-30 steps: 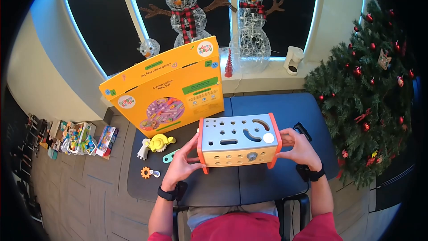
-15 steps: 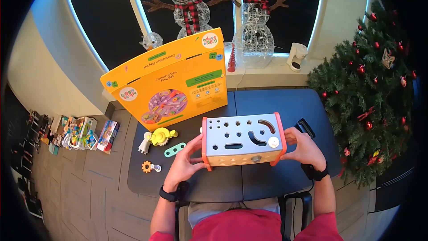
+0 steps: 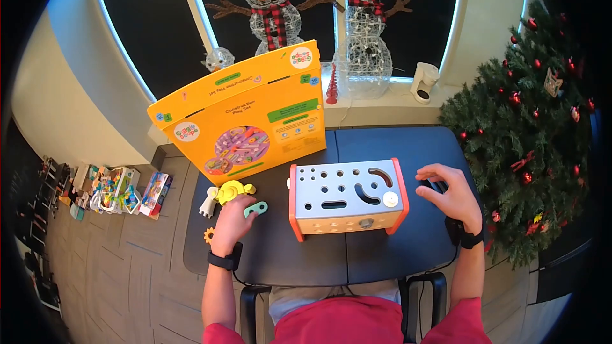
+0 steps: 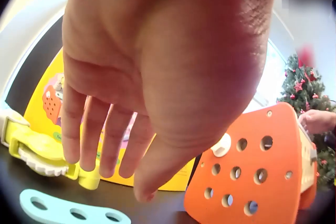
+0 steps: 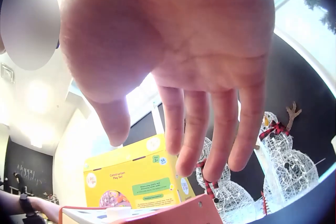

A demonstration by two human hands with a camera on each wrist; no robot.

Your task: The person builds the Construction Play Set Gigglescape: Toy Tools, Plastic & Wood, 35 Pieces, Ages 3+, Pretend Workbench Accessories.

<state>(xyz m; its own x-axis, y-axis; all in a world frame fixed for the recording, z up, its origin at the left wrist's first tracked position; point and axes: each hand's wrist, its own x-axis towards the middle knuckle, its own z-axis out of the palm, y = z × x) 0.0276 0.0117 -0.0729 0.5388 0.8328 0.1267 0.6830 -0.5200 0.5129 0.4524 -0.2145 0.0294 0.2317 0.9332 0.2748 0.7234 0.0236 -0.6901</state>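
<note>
A toy workbench [image 3: 331, 196], with a grey top full of holes, orange-red ends and a pale wooden front, stands on the dark table. My left hand [image 3: 231, 224] hovers just left of it, fingers extended, overlapping a teal strip with holes [image 3: 257, 209] in the head view. The left wrist view shows that strip [image 4: 58, 208] lying below the fingertips, with nothing in the palm. A yellow toy piece with a white toothed wheel [image 4: 44, 148] lies beyond. Off the workbench's right end, my right hand [image 3: 454, 197] is raised, its fingers spread and holding nothing.
Behind the workbench a large yellow play set box [image 3: 268, 114] stands on the table [image 3: 395, 146]. An orange gear [image 3: 209, 234] is partly hidden by my left hand. A decorated tree [image 3: 516, 134] rises at the right; wire snowmen [image 3: 366, 57] stand at the window.
Both hands have let go of the workbench's ends. The left hand has moved left to the teal strip, the right a little outward. The workbench now stands free of both.
</note>
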